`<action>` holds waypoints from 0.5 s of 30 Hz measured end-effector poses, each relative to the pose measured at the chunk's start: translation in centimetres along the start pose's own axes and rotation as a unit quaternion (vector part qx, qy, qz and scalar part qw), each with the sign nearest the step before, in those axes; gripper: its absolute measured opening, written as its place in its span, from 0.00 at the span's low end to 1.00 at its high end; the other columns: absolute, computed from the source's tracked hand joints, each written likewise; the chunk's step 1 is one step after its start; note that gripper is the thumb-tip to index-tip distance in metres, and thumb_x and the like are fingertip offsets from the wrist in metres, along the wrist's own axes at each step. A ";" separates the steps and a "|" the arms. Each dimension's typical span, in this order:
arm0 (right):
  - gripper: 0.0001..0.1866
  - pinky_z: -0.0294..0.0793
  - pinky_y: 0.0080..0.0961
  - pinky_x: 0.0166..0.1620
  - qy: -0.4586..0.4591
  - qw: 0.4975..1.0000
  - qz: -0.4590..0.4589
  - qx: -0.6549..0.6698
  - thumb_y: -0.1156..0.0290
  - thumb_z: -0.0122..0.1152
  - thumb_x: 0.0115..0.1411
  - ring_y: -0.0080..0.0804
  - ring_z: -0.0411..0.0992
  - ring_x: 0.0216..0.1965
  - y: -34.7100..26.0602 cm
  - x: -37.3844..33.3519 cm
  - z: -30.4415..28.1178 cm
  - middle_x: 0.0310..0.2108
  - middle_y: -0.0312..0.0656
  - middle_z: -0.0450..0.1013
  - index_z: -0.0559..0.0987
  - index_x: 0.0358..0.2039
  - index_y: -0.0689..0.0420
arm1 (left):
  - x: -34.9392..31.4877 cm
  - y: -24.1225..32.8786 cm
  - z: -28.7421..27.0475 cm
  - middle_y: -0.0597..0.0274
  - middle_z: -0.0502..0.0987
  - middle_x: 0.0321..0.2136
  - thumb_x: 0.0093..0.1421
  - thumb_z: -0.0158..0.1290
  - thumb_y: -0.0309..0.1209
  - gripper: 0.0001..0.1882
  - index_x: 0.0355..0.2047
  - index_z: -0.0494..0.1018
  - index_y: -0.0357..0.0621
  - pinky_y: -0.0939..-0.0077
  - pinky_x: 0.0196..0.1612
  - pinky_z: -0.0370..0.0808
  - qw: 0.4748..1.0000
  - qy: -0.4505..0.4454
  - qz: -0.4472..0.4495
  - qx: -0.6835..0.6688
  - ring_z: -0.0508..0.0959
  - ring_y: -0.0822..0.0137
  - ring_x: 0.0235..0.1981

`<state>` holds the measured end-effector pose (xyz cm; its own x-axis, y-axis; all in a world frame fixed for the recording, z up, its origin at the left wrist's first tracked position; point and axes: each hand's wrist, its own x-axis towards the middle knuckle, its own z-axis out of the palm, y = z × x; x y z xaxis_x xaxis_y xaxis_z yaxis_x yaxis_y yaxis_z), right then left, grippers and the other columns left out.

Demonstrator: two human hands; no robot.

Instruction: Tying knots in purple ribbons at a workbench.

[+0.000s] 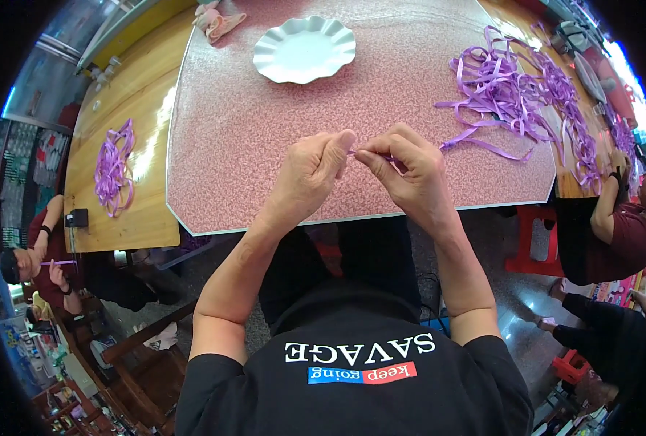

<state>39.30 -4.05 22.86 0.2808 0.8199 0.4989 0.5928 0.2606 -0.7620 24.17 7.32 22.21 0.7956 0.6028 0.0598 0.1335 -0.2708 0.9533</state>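
Observation:
Both hands meet above the near half of the pink speckled table mat (228, 138). My left hand (312, 171) is closed, thumb against the fingers, pinching a thin bit of purple ribbon. Close beside it, my right hand (406, 163) pinches the same purple ribbon (450, 144), which runs out past its right side. That strand leads toward a tangled heap of purple ribbons (493, 87) on the right of the mat. Most of the piece between my fingers is hidden by them.
A white scalloped plate (305, 51) stands at the far middle, beside a crumpled pinkish cloth (217, 22). More purple ribbon (114, 167) lies on the wooden table (148, 87) at left. A red stool (533, 243) is at right. Other people sit at both sides, one holding a purple strip.

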 end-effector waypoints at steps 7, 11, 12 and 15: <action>0.06 0.62 0.16 0.27 -0.037 0.980 0.170 0.099 0.71 0.68 0.61 0.16 0.66 0.26 0.8 -0.5 -1.2 0.25 0.30 0.71 0.82 0.33 0.61 | -0.5 -0.4 -0.4 0.65 0.69 0.28 0.74 0.44 0.37 0.14 0.36 0.70 0.39 0.76 0.33 0.66 0.997 0.043 0.055 -0.012 0.66 0.76 0.29; 0.11 0.62 0.16 0.25 -0.076 0.899 0.299 0.310 0.66 0.69 0.61 0.13 0.64 0.23 0.6 0.1 -2.4 0.25 0.26 0.72 0.83 0.37 0.62 | -1.1 -0.6 -1.2 0.69 0.69 0.29 0.73 0.46 0.36 0.11 0.39 0.70 0.39 0.79 0.34 0.65 0.998 -0.002 0.020 -0.061 0.66 0.78 0.30; 0.11 0.62 0.16 0.25 -0.076 0.899 0.299 0.311 0.66 0.69 0.61 0.13 0.64 0.23 0.8 0.0 -2.4 0.25 0.26 0.72 0.83 0.37 0.62 | -1.4 -0.5 -1.2 0.70 0.70 0.32 0.72 0.48 0.35 0.10 0.39 0.70 0.41 0.80 0.39 0.66 0.992 -0.020 -0.007 -0.121 0.67 0.77 0.34; 0.09 0.51 0.12 0.21 -0.050 0.866 0.323 0.378 0.68 0.66 0.63 0.09 0.56 0.19 1.3 0.0 -2.1 0.22 0.24 0.67 0.82 0.40 0.60 | -1.7 -0.1 -1.4 0.69 0.71 0.36 0.70 0.52 0.33 0.07 0.39 0.72 0.42 0.81 0.46 0.67 0.978 -0.050 -0.055 -0.194 0.70 0.77 0.39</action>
<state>41.63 -4.80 22.71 0.2810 0.9491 -0.1422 -0.3375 -0.0410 -0.9404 22.01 7.37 22.46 0.8458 0.5301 -0.0597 0.0023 0.1084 0.9941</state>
